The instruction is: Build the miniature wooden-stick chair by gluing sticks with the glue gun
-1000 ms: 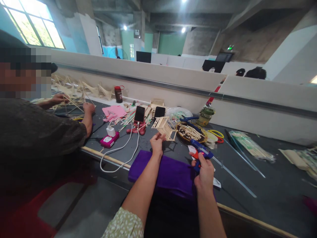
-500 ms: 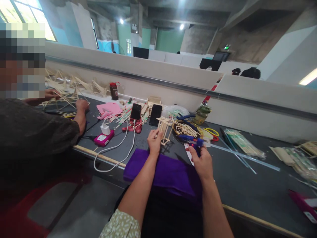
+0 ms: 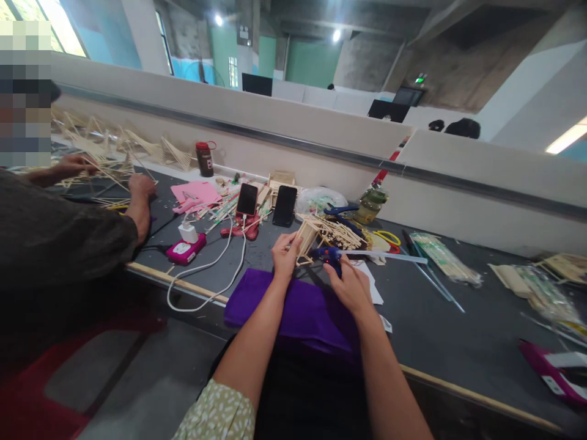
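Observation:
My left hand [image 3: 285, 255] is closed on a small frame built of thin wooden sticks [image 3: 306, 238], held tilted just above the dark table [image 3: 458, 318]. My right hand [image 3: 349, 284] grips a blue glue gun [image 3: 326, 254] whose tip points left at the frame; a clear glue stick [image 3: 389, 256] juts out of its back to the right. Both wrists rest over a purple cloth [image 3: 298, 315] at the table's near edge. Behind the frame lies a round tray of loose wooden sticks [image 3: 342, 235].
A person in a dark sleeve [image 3: 59, 226] works with sticks at the left. Two phones [image 3: 247, 199] [image 3: 284, 206], a pink charger block [image 3: 184, 250] with white cable, a green bottle [image 3: 369, 205], scissors [image 3: 389, 238] and packets of sticks [image 3: 443, 256] lie on the table.
My right hand has swung the glue gun left toward the stick frame, now close to my left hand. The frame has tilted and dropped lower.

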